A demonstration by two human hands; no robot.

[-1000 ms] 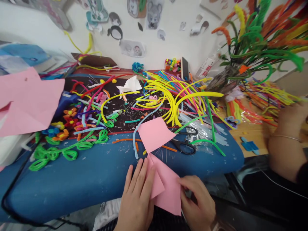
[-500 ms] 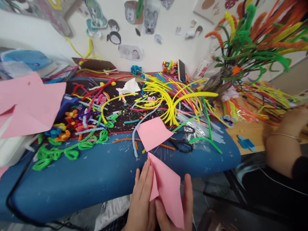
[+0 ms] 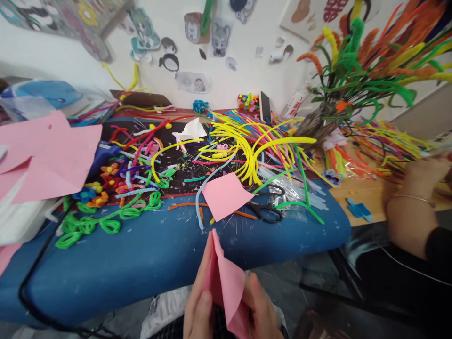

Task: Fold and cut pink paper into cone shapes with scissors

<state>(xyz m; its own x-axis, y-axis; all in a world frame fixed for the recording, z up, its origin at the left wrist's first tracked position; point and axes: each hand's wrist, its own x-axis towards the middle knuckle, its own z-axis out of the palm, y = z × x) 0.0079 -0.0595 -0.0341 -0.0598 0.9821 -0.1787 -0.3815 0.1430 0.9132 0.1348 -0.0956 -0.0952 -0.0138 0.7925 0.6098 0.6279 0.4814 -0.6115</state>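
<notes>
The person's left hand [image 3: 197, 306] and right hand [image 3: 262, 308] have a folded pink sheet [image 3: 233, 289] between them, held up over the lap by the near edge of the blue table [image 3: 123, 270]; it stands half open like a beak, its narrow tip pointing at the tabletop. The left fingers lie along the outside of one flap with the thumb at its inner face, a nearly closed pinch; the right hand curves round the outside of the other flap, though from where I stand I can't tell whether it pinches the paper or merely steadies it.

My worry is the crease; nothing firm seems to back the paper there, so uneven pressure from the two hands could set the line askew or bruise the tip. The right flap already bows, and a harder squeeze might buckle it; if the left thumb slackened, the sheet could slip towards the lap.

The tabletop has its own traps; a loose pink square [image 3: 226, 195] lies just beyond the tip, beside black scissors [image 3: 270, 212] and a light blue stem [image 3: 199, 202], so a careless forward reach could snag the paper or shove that square into the yellow stems [image 3: 249, 153].
</notes>
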